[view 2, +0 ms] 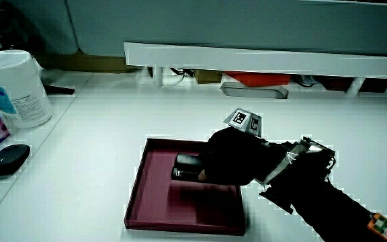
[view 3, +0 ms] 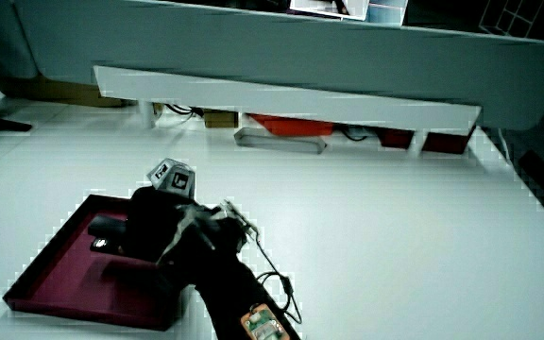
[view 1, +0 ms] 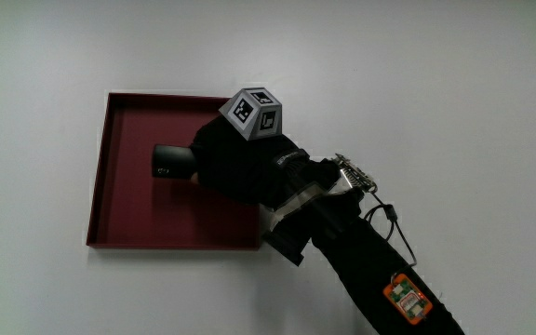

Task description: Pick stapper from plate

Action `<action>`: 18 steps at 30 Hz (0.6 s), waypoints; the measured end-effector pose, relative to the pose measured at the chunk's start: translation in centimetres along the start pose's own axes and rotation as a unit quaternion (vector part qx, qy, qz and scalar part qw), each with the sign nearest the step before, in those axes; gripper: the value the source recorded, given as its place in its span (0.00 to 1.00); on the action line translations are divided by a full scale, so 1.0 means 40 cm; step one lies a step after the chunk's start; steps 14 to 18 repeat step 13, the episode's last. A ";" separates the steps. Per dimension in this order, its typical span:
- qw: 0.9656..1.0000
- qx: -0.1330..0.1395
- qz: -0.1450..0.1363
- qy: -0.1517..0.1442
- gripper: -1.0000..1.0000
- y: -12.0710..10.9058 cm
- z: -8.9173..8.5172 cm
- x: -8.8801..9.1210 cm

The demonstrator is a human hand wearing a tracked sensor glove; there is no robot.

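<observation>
Hand (view 1: 240,163) clasping stapler (view 1: 173,161) on plate (view 1: 124,209)

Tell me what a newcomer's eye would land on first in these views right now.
First the hand in its black glove, the patterned cube on its back, reaching over the dark red plate. Under it lies the black stapler, one end poking out from the glove. In a side view, a white tub and a black mouse sit apart from the plate.
</observation>
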 end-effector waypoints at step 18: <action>0.996 0.050 0.062 0.026 1.00 -0.069 0.119 0.088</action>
